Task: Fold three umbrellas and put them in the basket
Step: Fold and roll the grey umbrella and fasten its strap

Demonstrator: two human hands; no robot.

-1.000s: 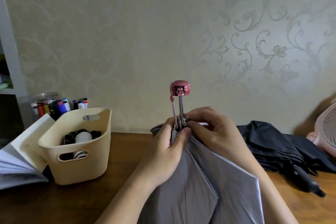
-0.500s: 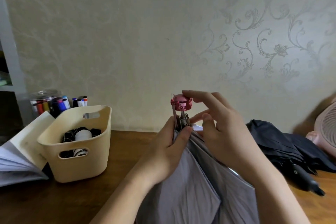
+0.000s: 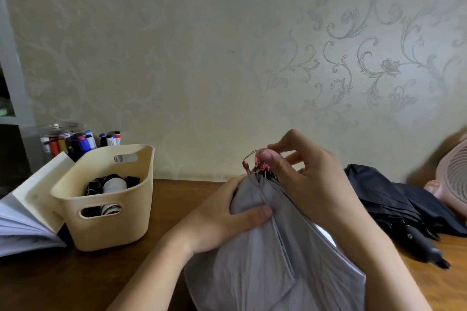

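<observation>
— Where is the grey umbrella [image 3: 265,260] sitting?

— It is rising from the bottom edge, over the wooden table [image 3: 177,197], and its lower part is running out of frame. The left hand [image 3: 227,222] is gripping the gathered canopy just under the top. Its thumb is lying across the cloth and its fingers are hiding behind it.

— And the right hand [image 3: 308,184]?

— It is pinching the pink knob [image 3: 260,159] at the top between thumb and forefinger. The thumb is covering most of the knob.

— The basket?

— The cream basket [image 3: 106,212] is standing to the left, well apart from both hands. A black-and-white bundle [image 3: 111,184] is lying inside, only partly showing, so I cannot tell for certain that it is an umbrella.

— Anything else?

— A black umbrella [image 3: 391,204] is lying collapsed on the right, with its handle blurring. A pink fan [image 3: 452,179] is being cut off by the right edge and an open book [image 3: 22,222] by the left. A jar of markers [image 3: 65,139] is half hiding behind the basket.
</observation>
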